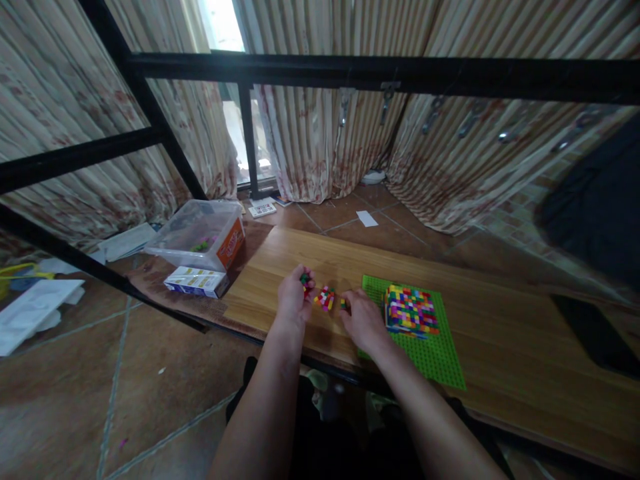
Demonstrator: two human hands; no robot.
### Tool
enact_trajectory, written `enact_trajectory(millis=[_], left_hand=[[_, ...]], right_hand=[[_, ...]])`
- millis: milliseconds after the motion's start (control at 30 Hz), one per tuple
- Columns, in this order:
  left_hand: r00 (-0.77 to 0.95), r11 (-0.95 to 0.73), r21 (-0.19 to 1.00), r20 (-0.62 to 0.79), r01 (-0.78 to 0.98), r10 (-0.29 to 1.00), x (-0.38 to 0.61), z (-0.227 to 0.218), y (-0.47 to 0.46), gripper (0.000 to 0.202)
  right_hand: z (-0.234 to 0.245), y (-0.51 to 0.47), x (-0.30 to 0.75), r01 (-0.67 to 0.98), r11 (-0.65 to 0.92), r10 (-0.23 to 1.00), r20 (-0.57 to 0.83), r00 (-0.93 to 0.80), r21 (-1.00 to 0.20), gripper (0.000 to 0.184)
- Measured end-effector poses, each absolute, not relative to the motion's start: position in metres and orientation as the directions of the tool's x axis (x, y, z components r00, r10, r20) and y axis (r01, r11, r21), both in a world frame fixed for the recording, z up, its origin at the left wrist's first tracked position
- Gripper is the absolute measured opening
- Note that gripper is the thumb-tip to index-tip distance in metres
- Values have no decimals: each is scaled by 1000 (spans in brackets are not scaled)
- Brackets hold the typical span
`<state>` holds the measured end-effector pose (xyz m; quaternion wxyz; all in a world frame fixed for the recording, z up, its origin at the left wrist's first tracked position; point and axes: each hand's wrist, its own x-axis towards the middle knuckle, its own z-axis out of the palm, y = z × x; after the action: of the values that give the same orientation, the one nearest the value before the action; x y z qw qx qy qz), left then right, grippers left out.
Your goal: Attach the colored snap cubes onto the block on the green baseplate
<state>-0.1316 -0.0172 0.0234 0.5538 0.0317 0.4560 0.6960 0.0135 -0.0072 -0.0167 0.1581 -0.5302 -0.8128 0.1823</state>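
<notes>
My left hand (294, 293) is curled around several small toy bricks (305, 281), green and red ones among them. Between my hands, a little cluster of loose bricks (325, 297) in red, white, yellow and pink lies on the wooden bench top. My right hand (363, 319) is closed, with a few small bricks (345, 304), yellow and green, at its fingertips. Just right of that hand, a multicoloured block built of bricks (413, 309) stands on a green studded baseplate (447, 363). My right wrist covers part of the baseplate's left edge.
A clear plastic bin (193, 230) with some green and pink pieces stands at the left, behind a white and blue box (196, 281). A dark flat object (597, 333) lies at the bench's right. A black metal frame (320, 70) crosses ahead, before striped curtains (320, 147).
</notes>
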Motion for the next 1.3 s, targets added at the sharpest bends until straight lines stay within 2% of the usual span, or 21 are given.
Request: enact_trajectory(millis=[233,300,467,600,767,933,1067,1167,1300], left_hand=[[-338,168,741,-481,-651,809,-121,17,-15,12],[-317,211,768,-474,-604,821,-118,15,-16,13],[-200,314,814,-455,-488,868,-112,13,-21,26],[-116,330,870,-395,-366,911,-107,14,-24,37],[-86,324,877,-376,-355,923,-105,15,-25,39],[-9,329,807,-382,-491,924,-106,20,-27,39],[34,336,705,-406,-625,913,-108,22,-26,28],[-9,318,590,-483,-742,876,-105,18,-22,14],[-50,286,523,-538,-803,841,-97,13,-16,22]], right_hand=[[-14,-7,15,796,351,931,94,-352,-493,37],[-11,-7,17,774,341,937,128,-324,-534,38],[-6,-5,20,541,373,925,257,-280,-754,36],[-3,-6,19,404,392,914,301,-271,-827,35],[-1,-8,20,294,352,928,290,-235,-889,31],[1,-4,21,77,279,938,255,-233,-957,29],[5,-4,20,-61,236,949,244,-199,-970,27],[8,-8,18,-54,254,951,259,-168,-966,20],[13,-15,12,90,336,923,310,-228,-937,21]])
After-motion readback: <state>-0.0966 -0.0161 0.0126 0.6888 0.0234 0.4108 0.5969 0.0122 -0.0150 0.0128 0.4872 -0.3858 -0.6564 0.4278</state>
